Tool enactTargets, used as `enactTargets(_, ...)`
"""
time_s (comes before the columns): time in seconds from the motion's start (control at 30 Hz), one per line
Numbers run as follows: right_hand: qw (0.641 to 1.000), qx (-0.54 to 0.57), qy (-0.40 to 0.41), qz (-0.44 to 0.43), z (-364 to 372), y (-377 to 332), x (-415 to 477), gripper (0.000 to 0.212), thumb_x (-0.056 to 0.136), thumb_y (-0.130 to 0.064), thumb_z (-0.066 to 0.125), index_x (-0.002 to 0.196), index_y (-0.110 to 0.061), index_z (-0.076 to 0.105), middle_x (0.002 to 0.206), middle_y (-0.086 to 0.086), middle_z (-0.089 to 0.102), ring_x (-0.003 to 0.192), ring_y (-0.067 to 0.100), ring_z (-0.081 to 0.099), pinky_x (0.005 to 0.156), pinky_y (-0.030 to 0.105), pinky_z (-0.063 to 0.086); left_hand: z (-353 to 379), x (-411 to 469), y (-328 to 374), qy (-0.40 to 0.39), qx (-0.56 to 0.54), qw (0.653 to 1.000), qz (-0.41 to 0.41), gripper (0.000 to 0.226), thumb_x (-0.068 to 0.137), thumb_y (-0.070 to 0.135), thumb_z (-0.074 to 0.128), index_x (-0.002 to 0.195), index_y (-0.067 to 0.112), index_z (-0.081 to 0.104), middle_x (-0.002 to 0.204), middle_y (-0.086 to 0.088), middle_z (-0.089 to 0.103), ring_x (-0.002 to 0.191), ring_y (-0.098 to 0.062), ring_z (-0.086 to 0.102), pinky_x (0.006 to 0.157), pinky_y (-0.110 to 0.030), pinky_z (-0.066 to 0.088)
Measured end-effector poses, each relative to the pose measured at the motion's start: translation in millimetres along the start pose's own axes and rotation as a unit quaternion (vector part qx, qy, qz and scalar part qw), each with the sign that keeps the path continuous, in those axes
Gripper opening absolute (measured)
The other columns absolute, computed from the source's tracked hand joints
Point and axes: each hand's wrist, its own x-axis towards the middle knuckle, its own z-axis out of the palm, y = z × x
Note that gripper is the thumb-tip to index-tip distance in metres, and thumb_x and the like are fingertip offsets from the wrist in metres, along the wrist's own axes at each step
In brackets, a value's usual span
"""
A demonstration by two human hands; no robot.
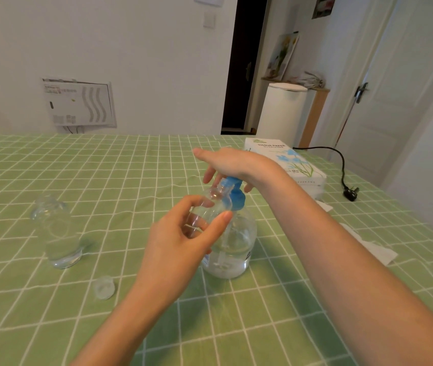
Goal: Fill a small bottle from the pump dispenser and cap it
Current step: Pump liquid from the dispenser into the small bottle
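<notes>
1. The left hand (175, 241) pinches the small clear plastic bottle (207, 204), tilted, its mouth meeting the nozzle of the blue-headed clear pump dispenser (236, 249).
2. The right hand (233, 162), fingers loosely extended, presses the pump head (236, 198) from above.
3. The small clear cap (103, 287) lies on the table nearer the left hand.

The green checked tabletop (130, 165) lies open across the upper left and lower left of the frame. A tall clear bottle (56, 233) stands at left centre, with a small clear cap (103, 287) apart at its lower right. A lane runs between these and the central clear pump dispenser with blue head (232, 249). Over it the right hand (232, 163) and the left hand (181, 239), its grip on a small clear bottle (210, 204), block passage. A white tissue box (297, 165), black plug cable (351, 192) and white paper sheets (373, 249) crowd the right side.
</notes>
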Motion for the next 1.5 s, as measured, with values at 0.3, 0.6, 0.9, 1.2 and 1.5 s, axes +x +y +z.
enactTargets(0.3, 1.000, -0.006, 0.012, -0.002, 8.9, 3.8, 1.7, 0.064, 0.100, -0.053, 0.023, 0.121, -0.007, 0.061, 0.102, 0.004, 0.054, 0.089, 0.021, 0.047, 0.051, 0.025, 0.025, -2.3, -2.7, -6.0, 0.000, 0.009, 1.000, -0.007, 0.039, 0.060, 0.059, 0.064, 0.089, 0.033, 0.066, 0.052, 0.007, 0.055, 0.044, -0.004, 0.050, 0.053, -0.029, 0.053)
enactTargets(0.6, 0.998, 0.019, 0.052, -0.028, 6.2, 4.1, 5.4, 0.059, 0.099, -0.050, 0.029, 0.114, -0.004, 0.064, 0.103, 0.014, 0.072, 0.092, 0.024, 0.061, 0.057, 0.026, 0.036, -2.9, -2.4, -2.0, 0.000, 0.004, 1.000, -0.008, 0.037, 0.057, 0.062, 0.063, 0.086, 0.038, 0.065, 0.064, -0.003, 0.065, 0.046, -0.004, 0.057, 0.047, -0.016, 0.047)
enactTargets(0.9, 0.999, -0.013, 0.044, -0.022, 2.5, 1.3, 3.2, 0.055, 0.099, -0.047, 0.030, 0.112, -0.006, 0.065, 0.102, 0.007, 0.070, 0.072, 0.017, 0.055, 0.050, 0.025, 0.029, -2.1, -0.7, -1.6, 0.003, -0.004, 1.000, -0.006, 0.039, 0.060, 0.059, 0.065, 0.090, 0.035, 0.067, 0.065, -0.007, 0.065, 0.048, -0.006, 0.057, 0.050, -0.017, 0.050)
enactTargets(1.2, 0.999, 0.018, 0.044, -0.027, 12.9, 7.2, 6.1, 0.052, 0.098, -0.046, 0.036, 0.111, -0.005, 0.066, 0.103, 0.012, 0.071, 0.106, 0.027, 0.062, 0.067, 0.031, 0.042, -3.2, -4.3, -7.2, 0.008, 0.012, 1.000, -0.005, 0.040, 0.060, 0.058, 0.065, 0.091, 0.033, 0.066, 0.054, 0.006, 0.060, 0.044, -0.004, 0.053, 0.050, -0.020, 0.049)
enactTargets(1.5, 0.996, 0.035, 0.066, -0.057, 4.0, 2.8, 5.5, 0.048, 0.097, -0.041, 0.041, 0.111, -0.002, 0.065, 0.097, 0.016, 0.074, 0.097, 0.029, 0.068, 0.072, 0.029, 0.048, -2.6, -3.4, -2.8, 0.005, 0.006, 1.000, -0.002, 0.042, 0.058, 0.063, 0.063, 0.089, 0.035, 0.066, 0.061, -0.001, 0.064, 0.046, -0.006, 0.057, 0.048, -0.019, 0.048)
